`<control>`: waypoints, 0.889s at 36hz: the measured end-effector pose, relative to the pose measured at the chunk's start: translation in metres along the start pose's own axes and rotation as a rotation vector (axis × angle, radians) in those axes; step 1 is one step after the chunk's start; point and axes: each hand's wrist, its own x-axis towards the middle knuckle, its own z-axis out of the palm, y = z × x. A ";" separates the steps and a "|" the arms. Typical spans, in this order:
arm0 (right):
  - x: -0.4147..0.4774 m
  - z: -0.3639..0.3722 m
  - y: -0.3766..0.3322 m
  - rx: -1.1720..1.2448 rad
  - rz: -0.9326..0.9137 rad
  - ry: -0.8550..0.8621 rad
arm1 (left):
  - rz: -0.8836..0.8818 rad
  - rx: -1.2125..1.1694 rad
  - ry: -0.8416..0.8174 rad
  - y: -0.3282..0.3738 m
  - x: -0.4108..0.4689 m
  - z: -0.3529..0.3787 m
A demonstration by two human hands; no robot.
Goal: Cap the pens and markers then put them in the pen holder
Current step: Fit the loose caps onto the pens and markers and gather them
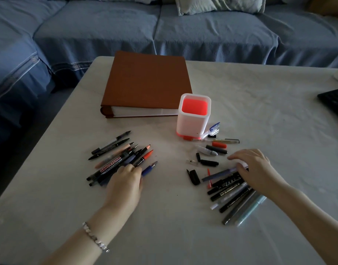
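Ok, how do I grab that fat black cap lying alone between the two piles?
Pinch the black cap across its middle, coming straight down from above. It lies flat on its side on the table, with bare space along both long sides, so finger and thumb fit.

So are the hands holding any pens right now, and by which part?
Cannot tell. The left hand rests on the left pens; the right hand covers the right pens' far ends. Nothing is lifted.

Below my left hand (126, 182), a silver, chunky-linked metal bracelet (96, 238) circles the wrist; both forearms are bare to the frame's edge.
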 end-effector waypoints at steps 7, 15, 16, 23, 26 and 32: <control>0.070 -0.006 -0.008 -0.027 -0.032 0.036 | -0.119 -0.327 -0.031 0.007 0.002 -0.007; 0.133 -0.004 -0.027 -0.236 -0.094 -0.102 | -0.107 -0.523 0.027 0.016 0.007 -0.023; 0.135 -0.003 -0.027 -0.268 -0.098 -0.127 | -0.107 -0.549 0.025 0.017 0.007 -0.024; 0.132 0.004 -0.009 -0.341 -0.064 -0.160 | -0.116 -0.690 0.000 0.023 0.008 -0.030; 0.121 -0.001 -0.001 -0.299 -0.028 -0.126 | -0.124 -0.733 -0.005 0.028 0.007 -0.030; 0.062 -0.016 -0.018 0.307 0.096 0.149 | -0.149 -0.852 -0.059 0.036 0.005 -0.030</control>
